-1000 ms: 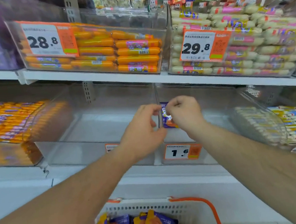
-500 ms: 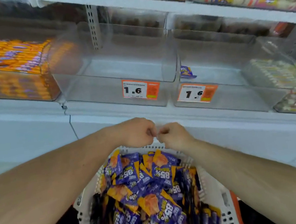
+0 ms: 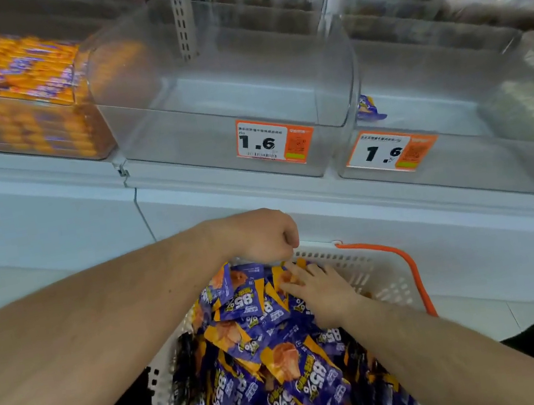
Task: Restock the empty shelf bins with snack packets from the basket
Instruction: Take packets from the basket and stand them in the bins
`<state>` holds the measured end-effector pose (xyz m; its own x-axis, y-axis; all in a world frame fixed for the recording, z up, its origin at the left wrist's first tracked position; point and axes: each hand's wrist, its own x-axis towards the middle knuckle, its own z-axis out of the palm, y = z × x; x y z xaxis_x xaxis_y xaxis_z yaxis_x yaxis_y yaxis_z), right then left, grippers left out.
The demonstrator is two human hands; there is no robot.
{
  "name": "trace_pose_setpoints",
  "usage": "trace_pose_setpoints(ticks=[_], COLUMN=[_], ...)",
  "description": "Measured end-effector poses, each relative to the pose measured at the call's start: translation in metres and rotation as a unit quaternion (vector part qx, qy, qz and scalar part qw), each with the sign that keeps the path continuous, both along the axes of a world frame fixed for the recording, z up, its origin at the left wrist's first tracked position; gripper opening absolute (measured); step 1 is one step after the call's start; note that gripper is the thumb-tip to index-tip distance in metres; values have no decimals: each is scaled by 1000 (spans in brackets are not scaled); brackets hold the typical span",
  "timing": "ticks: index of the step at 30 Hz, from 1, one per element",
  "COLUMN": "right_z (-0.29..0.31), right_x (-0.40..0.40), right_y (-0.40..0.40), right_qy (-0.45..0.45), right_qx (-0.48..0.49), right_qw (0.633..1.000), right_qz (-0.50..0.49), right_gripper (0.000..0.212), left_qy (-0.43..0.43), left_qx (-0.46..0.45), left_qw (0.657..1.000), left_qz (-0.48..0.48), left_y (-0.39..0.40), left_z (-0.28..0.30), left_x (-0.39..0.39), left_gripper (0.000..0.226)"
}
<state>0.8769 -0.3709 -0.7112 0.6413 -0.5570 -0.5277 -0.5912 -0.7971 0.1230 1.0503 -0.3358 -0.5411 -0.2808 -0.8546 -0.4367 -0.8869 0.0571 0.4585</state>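
Now, through the head camera, my right hand [image 3: 322, 293] had dropped from the knuckle-to-knuckle meeting of half a second before and lay flat on the heap of purple-and-orange snack packets [image 3: 275, 357] in the white basket [image 3: 380, 284], fingers straight and slightly spread, tips touching a packet near the far rim. My left hand [image 3: 258, 236] had stayed above the basket's far edge, fingers curled into a fist; I could not tell whether anything was pinched inside it. The orange handle [image 3: 407, 268] lay along the basket's right side, now in sight where earlier it was hidden.

One lone packet [image 3: 368, 109] sat in the right clear bin [image 3: 461, 169], unmoved since the earlier frame, while the left clear bin [image 3: 201, 142] held nothing. Both carried 1.6 price tags [image 3: 272, 142]. Orange sausage sticks [image 3: 14, 77] filled the neighbouring bin at far left, blurred.
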Motion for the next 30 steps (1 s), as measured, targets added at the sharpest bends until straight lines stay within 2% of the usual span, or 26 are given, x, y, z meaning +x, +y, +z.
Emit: trace_pose_setpoints(ticks=[3, 5, 7, 9, 11, 12, 13, 16, 17, 18, 19, 21, 22, 25, 27, 30], right_z=[-7, -3, 8, 25, 45, 55, 64, 99, 112, 122, 133, 146, 152, 165, 172, 180], right_x=[-1, -1, 0, 2, 1, 0, -3, -19, -25, -31, -35, -43, -46, -50, -51, -53], right_y=[-1, 1, -1, -5, -10, -12, -17, -34, -40, -44, -44, -43, -40, -27, -20, -12], right_qy=[22, 9, -7, 14, 52, 59, 55, -62, -133, -220, -302, -409, -437, -477, -502, -534], right_qx=[-22, -63, -93, -100, -125, -132, -125, -16, 42, 106, 168, 252, 274, 311, 327, 331], right_qw=[999, 998, 994, 992, 985, 985, 989, 988, 967, 926, 869, 766, 734, 687, 657, 635], right_qz=[8, 26, 50, 74, 104, 92, 53, -140, -215, -289, -354, -427, -442, -452, -458, -450], right_gripper=[98, 89, 71, 53, 21, 9, 8, 17, 19, 17, 13, 8, 7, 10, 11, 15], left_qy=[-1, -2, -4, -5, -8, -10, -13, -7, 0, 10, 23, 66, 100, 219, 273, 359], left_qx=[4, 8, 10, 7, 7, 8, 10, 11, 9, 6, 4, -4, -12, -46, -63, -56], left_qw=[1000, 1000, 1000, 1000, 1000, 1000, 1000, 999, 999, 998, 997, 991, 984, 945, 922, 891], left_qz=[0, -1, -1, 0, 1, 2, 4, 31, 45, 59, 76, 116, 144, 238, 267, 272], left_y=[-1, -2, -4, -6, -8, -9, -9, -12, -12, -12, -12, -10, -9, -5, -3, 1], left_z=[-4, -5, -5, -3, 0, 2, 3, 6, 7, 8, 10, 13, 15, 24, 30, 34], left_x=[-2, -2, -1, 0, 1, 3, 4, 10, 12, 13, 13, 11, 9, 0, -5, -13], left_gripper=[32, 32, 32, 31, 32, 33, 34, 42, 46, 52, 59, 71, 74, 74, 70, 48])
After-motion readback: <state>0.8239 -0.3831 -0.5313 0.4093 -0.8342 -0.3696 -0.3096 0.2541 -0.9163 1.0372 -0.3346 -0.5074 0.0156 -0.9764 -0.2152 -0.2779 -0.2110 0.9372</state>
